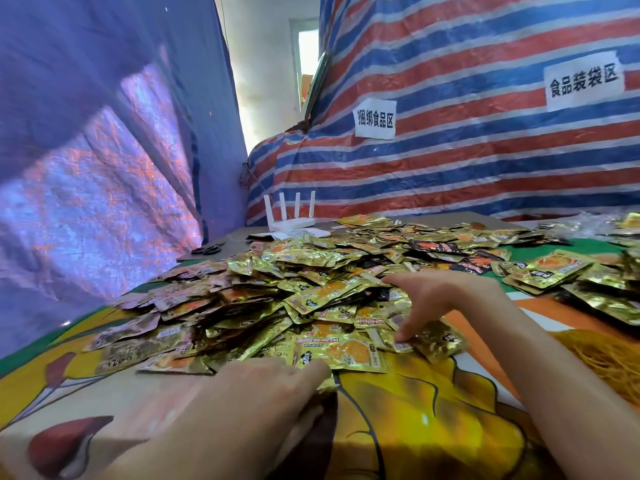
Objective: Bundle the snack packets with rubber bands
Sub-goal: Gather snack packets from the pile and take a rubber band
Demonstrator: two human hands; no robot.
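Right hand (440,303) wide, fingers splayed, nothing held; fingertips (403,336) press down on a barcode packet (401,346) at the near right edge of the pile. Left hand (263,393) lies low at the pile's near edge, fingers mostly straight, tips touching a gold packet corner (327,384) that pokes out under the big orange-and-gold packet (341,353). Thumb side is blurred, so can't tell if that's a real pinch or just contact. No bundle visible near my hands, so I'd call this the gather-a-stack step. Loose snack packets (277,289) are heaped across the middle of the printed tablecloth (415,427), with more spread flatter at far right. Yellow stringy heap (606,358) just beyond my right forearm is probably the rubber bands, apart from both hands. Risks: foil looks slick and the heap overlaps itself, so dragging one packet likely pulls its neighbours and slides the pile toward me. Black packets (433,247) are mixed in with the gold and could end up in the same stack. Uneven stack edges would let a band roll off. My right forearm could sweep the bands when I reach for them. Scissors (207,250) and white router (294,216) sit at the far left, out of the way
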